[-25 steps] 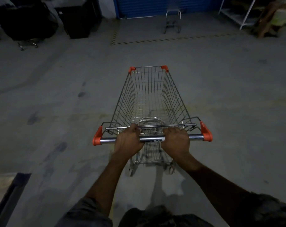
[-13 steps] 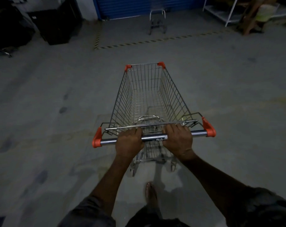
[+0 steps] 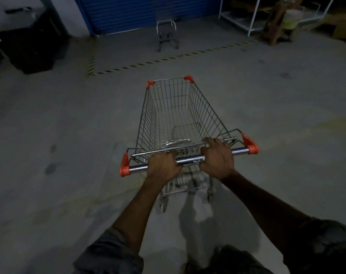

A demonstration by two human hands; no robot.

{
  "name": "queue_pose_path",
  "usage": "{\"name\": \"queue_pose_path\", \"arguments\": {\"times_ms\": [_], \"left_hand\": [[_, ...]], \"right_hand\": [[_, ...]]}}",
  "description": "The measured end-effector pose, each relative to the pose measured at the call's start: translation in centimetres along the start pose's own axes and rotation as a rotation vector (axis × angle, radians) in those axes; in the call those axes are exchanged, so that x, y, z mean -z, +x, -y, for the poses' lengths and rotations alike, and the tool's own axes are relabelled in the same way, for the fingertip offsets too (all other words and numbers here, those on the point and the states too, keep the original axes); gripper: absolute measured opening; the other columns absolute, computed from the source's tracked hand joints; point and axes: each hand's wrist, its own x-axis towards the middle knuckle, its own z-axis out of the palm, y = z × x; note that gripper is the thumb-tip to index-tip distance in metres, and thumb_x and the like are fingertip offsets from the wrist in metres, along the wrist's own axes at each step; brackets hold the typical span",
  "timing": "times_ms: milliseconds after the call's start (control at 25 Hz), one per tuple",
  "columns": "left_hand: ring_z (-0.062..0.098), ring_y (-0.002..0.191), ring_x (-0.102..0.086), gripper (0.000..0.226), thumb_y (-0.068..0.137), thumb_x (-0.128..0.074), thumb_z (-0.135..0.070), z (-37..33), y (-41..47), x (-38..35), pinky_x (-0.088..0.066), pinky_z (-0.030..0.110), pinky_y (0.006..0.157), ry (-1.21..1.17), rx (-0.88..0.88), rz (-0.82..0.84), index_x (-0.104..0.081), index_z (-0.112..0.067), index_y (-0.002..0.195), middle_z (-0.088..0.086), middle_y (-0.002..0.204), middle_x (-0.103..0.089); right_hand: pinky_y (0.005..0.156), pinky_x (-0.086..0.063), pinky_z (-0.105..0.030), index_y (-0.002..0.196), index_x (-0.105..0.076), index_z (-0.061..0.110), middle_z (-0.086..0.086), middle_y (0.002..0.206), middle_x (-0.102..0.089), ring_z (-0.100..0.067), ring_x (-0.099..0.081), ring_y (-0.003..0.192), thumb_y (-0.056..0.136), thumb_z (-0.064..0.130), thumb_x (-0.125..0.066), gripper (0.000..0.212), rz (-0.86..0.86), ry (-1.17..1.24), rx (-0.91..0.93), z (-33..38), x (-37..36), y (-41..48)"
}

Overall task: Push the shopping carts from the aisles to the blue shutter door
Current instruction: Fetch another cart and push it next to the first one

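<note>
An empty wire shopping cart (image 3: 180,113) with orange corner caps stands on the concrete floor in front of me, its nose pointing slightly left of straight ahead. My left hand (image 3: 162,167) and my right hand (image 3: 217,157) are both wrapped around its chrome handle bar (image 3: 190,160), close together near the middle. The blue shutter door (image 3: 146,12) fills the top centre of the view. A second cart (image 3: 167,31) stands just in front of that door, seen end on.
A black-and-yellow striped floor line (image 3: 168,59) runs across ahead of the cart. Dark bins and boxes (image 3: 31,48) crowd the upper left. A white shelf frame (image 3: 253,18) and a wooden stool (image 3: 277,30) stand at the upper right.
The cart and I have rolled forward. The shutter door, striped line and second cart are closer and larger, and the view has swung so the cart angles leftward.
</note>
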Motion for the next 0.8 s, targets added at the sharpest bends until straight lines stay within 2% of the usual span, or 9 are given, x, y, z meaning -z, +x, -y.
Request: {"name": "queue_pose_path", "arguments": {"times_ms": [80, 240, 400, 480, 560, 680, 800], "left_hand": [[0.032, 0.085, -0.072, 0.047, 0.077, -0.067, -0.055, 0.3, 3.8, -0.6, -0.052, 0.035, 0.069, -0.028, 0.005, -0.025, -0.066, -0.021, 0.109, 0.007, 0.098, -0.074], [0.028, 0.106, -0.064, 0.054, 0.072, -0.071, -0.055, 0.8, 11.9, -2.1, -0.056, 0.038, 0.07, -0.071, -0.005, -0.13, -0.068, -0.016, 0.109, 0.007, 0.137, -0.056], [0.028, 0.113, -0.067, 0.065, 0.067, -0.046, -0.064, 1.3, 20.6, -2.7, -0.059, 0.041, 0.08, -0.106, -0.015, -0.05, -0.077, -0.019, 0.101, 0.004, 0.133, -0.066], [0.026, 0.119, -0.064, 0.064, 0.068, -0.05, -0.064, 1.4, 25.1, -2.6, -0.058, 0.042, 0.086, -0.109, -0.005, -0.011, -0.076, -0.021, 0.106, 0.002, 0.136, -0.064], [0.025, 0.123, -0.061, 0.066, 0.069, -0.053, -0.063, 1.3, 28.4, -2.4, -0.057, 0.042, 0.09, -0.14, 0.02, 0.006, -0.073, -0.021, 0.116, 0.001, 0.137, -0.064], [0.028, 0.124, -0.061, 0.077, 0.073, -0.06, -0.062, 1.2, 34.4, -2.5, -0.055, 0.042, 0.094, -0.184, 0.074, 0.012, -0.059, -0.021, 0.138, 0.004, 0.136, -0.064], [0.032, 0.126, -0.059, 0.089, 0.078, -0.076, -0.054, 2.0, 39.8, -2.7, -0.052, 0.045, 0.095, -0.223, 0.099, 0.042, -0.042, -0.021, 0.154, 0.009, 0.14, -0.061]], "right_hand": [[0.089, -0.048, -0.041, 0.091, -0.08, 0.022, 0.0, 0.129, -0.068, -0.025, -0.062, 0.112, 0.061, 0.04, -0.066, 0.038, 0.025, 0.001, 0.017, -1.5, -0.5, 3.9], [0.083, -0.05, -0.036, 0.084, -0.081, 0.02, 0.0, 0.118, -0.074, -0.024, -0.068, 0.103, 0.062, 0.042, -0.053, 0.041, 0.045, 0.046, 0.033, -4.6, -2.0, 11.8], [0.074, -0.056, -0.033, 0.082, -0.078, 0.019, -0.003, 0.116, -0.075, -0.024, -0.072, 0.09, 0.063, 0.043, -0.056, 0.037, 0.088, 0.078, 0.095, -8.8, -3.4, 20.3], [0.069, -0.056, -0.031, 0.083, -0.074, 0.021, 0.0, 0.112, -0.072, -0.022, -0.072, 0.082, 0.069, 0.046, -0.058, 0.033, 0.129, 0.047, 0.148, -10.8, -3.9, 24.9], [0.069, -0.054, -0.032, 0.085, -0.074, 0.021, -0.001, 0.119, -0.07, -0.024, -0.073, 0.083, 0.071, 0.049, -0.06, 0.034, 0.152, 0.036, 0.18, -12.4, -4.4, 28.6], [0.081, -0.054, -0.036, 0.093, -0.077, 0.02, -0.003, 0.124, -0.069, -0.028, -0.07, 0.102, 0.07, 0.045, -0.061, 0.037, 0.164, 0.047, 0.206, -14.8, -5.3, 34.8], [0.103, -0.046, -0.05, 0.114, -0.075, 0.021, -0.008, 0.139, -0.061, -0.036, -0.052, 0.133, 0.068, 0.047, -0.054, 0.057, 0.175, 0.071, 0.265, -16.3, -5.8, 40.5]]}}
